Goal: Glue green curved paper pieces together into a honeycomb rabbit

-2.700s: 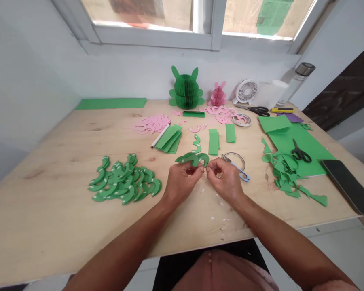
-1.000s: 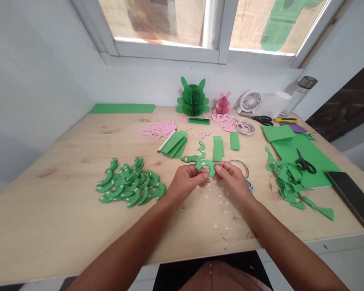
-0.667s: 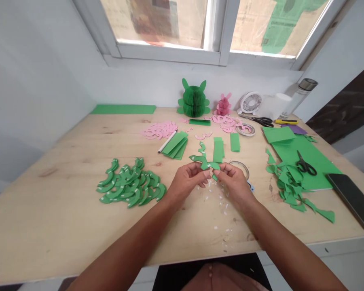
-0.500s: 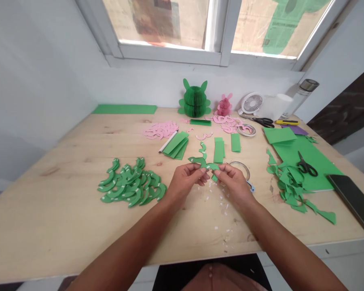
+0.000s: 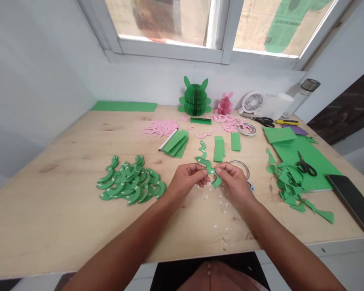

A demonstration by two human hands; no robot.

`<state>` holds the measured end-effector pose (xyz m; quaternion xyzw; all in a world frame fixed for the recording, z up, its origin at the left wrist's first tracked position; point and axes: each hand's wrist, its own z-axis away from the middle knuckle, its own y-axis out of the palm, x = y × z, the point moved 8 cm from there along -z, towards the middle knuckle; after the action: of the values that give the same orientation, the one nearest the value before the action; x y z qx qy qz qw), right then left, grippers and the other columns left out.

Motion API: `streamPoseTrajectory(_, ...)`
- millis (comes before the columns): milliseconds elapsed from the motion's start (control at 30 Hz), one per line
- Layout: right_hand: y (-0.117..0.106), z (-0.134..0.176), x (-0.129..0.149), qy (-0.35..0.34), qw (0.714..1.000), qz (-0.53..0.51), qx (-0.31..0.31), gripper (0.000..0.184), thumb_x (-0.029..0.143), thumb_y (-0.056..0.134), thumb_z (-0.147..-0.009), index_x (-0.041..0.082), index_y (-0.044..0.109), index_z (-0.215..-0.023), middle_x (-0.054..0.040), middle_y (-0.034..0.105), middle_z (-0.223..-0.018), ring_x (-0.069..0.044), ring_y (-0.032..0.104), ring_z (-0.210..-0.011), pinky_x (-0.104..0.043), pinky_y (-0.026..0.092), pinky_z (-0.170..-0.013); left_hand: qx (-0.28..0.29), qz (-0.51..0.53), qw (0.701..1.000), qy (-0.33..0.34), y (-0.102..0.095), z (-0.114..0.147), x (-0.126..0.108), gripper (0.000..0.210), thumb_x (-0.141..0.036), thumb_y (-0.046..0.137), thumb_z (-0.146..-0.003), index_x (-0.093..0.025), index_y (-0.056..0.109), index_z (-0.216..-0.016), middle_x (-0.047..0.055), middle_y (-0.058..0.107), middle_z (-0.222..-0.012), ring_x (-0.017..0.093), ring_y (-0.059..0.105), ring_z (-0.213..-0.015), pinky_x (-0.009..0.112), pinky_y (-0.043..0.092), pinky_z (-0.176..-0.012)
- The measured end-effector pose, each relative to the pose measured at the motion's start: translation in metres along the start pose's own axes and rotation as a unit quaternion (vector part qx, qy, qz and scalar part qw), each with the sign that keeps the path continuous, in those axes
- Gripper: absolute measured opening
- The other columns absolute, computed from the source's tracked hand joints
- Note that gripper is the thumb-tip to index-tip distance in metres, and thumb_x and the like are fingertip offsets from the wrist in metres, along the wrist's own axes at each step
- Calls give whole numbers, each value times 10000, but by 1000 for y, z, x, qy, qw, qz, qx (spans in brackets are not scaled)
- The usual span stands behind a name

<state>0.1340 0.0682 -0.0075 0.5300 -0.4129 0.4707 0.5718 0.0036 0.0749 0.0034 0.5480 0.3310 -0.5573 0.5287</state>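
Left hand and right hand pinching green strip, fingertips clamping it; strip spanning between hands, right of green pile; uneven pulling possibly tearing thin paper

Green paper piece, white-patched

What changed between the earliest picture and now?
The green curved cutout has turned, one end now pointing toward the person. The right hand now hides more of the blue tool. The left hand still pinches the cutout, as does the right; the green pile and phone stayed put.
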Motion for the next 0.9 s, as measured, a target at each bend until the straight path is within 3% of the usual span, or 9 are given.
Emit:
streamPoseTrajectory(400, 5, 1, 2, -5, 1000, 11, 27, 136, 311, 659, -720, 178, 633, -726, 15, 599, -621, -122, 522, -590, -259, 395, -594, 38, 7, 999, -17, 3, -2, 6, 183, -310, 686, -662, -136, 630, -648, 41, 657, -591, 116, 567, -516, 239, 455, -526)
streamPoseTrajectory(667, 3, 3, 12, -51, 988, 144, -2, 147, 318, 613, -743, 185, 617, -807, -20, 633, -721, -151, 562, -634, -280, 432, -605, -15, -7, 1000, -7, -4, -4, 6, 166, -283, 699, -620, -136, 624, -610, 30, 642, -551, 110, 543, -484, 237, 443, -499)
streamPoseTrajectory(800, 5, 9, 27, -134, 954, 265, -31, 151, 277, 576, -765, 187, 616, -880, -39, 640, -781, -165, 563, -671, -299, 439, -623, -39, -20, 999, 13, -6, -2, 1, 153, -269, 690, -626, -140, 610, -607, 10, 629, -530, 105, 532, -478, 235, 438, -502)
streamPoseTrajectory(900, 6, 21, 50, -255, 894, 358, -92, 137, 225, 563, -763, 200, 603, -892, -45, 624, -814, -185, 554, -742, -315, 435, -663, -58, -36, 997, 28, -7, 0, -2, 146, -260, 682, -631, -141, 603, -601, 2, 622, -524, 102, 524, -486, 233, 432, -507)
